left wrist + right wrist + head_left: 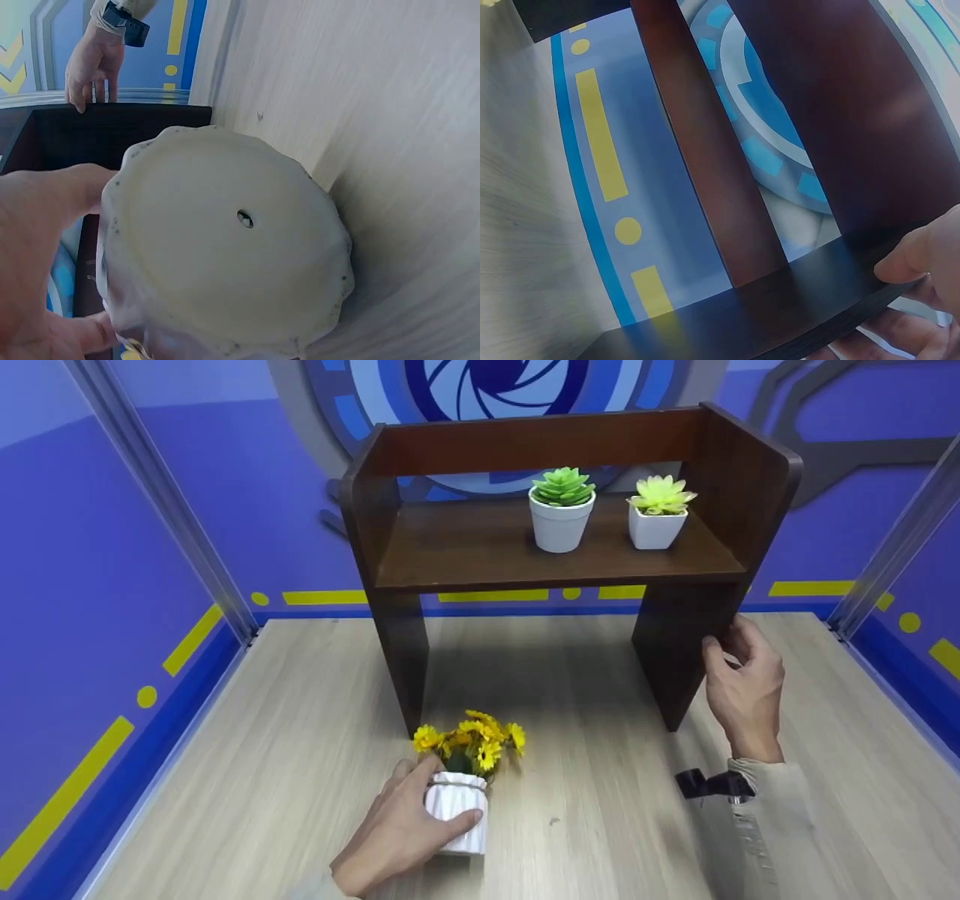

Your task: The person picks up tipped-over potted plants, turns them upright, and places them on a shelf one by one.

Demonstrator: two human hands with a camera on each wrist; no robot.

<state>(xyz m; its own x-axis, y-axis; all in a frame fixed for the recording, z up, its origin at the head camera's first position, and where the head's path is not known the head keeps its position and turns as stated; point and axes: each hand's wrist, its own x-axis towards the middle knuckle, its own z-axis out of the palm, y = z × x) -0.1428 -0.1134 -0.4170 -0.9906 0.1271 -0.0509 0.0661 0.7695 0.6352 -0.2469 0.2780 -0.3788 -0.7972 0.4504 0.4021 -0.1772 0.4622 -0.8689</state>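
In the head view my left hand (401,821) grips a white ribbed flowerpot (454,797), thumb on the near side and fingers on the far side. Yellow artificial flowers (484,735) rise out of it, leaning toward the shelf. The left wrist view shows the pot's round scalloped underside (217,255), with a small hole in it. My right hand (746,690) holds the right side panel (690,637) of a dark brown wooden shelf (555,577). In the right wrist view its thumb (904,262) lies on one face of that panel, fingers on the other.
On the shelf board stand a green succulent in a round white pot (559,526) and a paler succulent in a square white pot (657,529). The shelf stands on a light wood-grain table (262,720). Blue printed walls (75,570) enclose the table's back and sides.
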